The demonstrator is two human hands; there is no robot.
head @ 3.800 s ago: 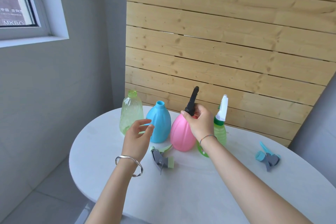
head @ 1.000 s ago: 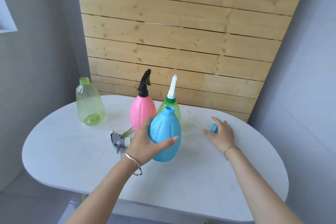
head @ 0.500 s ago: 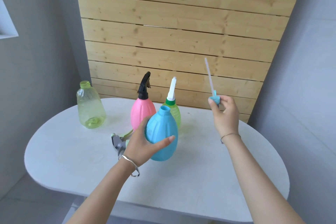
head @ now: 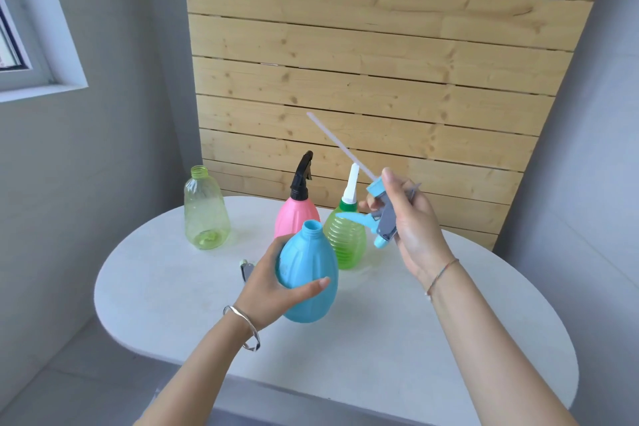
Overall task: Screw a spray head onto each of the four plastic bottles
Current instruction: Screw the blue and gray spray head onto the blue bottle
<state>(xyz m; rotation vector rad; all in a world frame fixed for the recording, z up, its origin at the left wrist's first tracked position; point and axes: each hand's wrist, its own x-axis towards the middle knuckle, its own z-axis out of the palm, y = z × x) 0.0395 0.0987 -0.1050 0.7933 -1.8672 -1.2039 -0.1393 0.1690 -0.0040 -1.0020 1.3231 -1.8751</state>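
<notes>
White table [head: 449, 339] sits under both hands. On it, beyond the left hand [head: 273, 290]: pink bottle [head: 294, 221] w/ black head on, ribbed green bottle [head: 347, 242] w/ white head on, both just behind the hand's load. Clear green bottle [head: 205, 214] stands well off to that hand's left, neck bare.

Left hand wraps the blue bottle [head: 307, 280], thumb across the front, bottle tilted a bit, open neck up; base looks at or just above the tabletop, can't tell which.

Right hand [head: 411, 228], up and to the right of that neck, is closed on the blue-grey spray head [head: 382, 218], held inverted: dip tube [head: 340, 145] points up and away, nozzle end down.

A grey head [head: 247, 270] peeks out just left of the left hand, mostly hidden.

Risks, prob: head needs flipping first, and the long tube could swing into the white nozzle close by or miss the narrow neck and bend. Tilted bottle → collar may cross-thread. One-handed grip on a smooth, light bottle could spin when torque goes on.
</notes>
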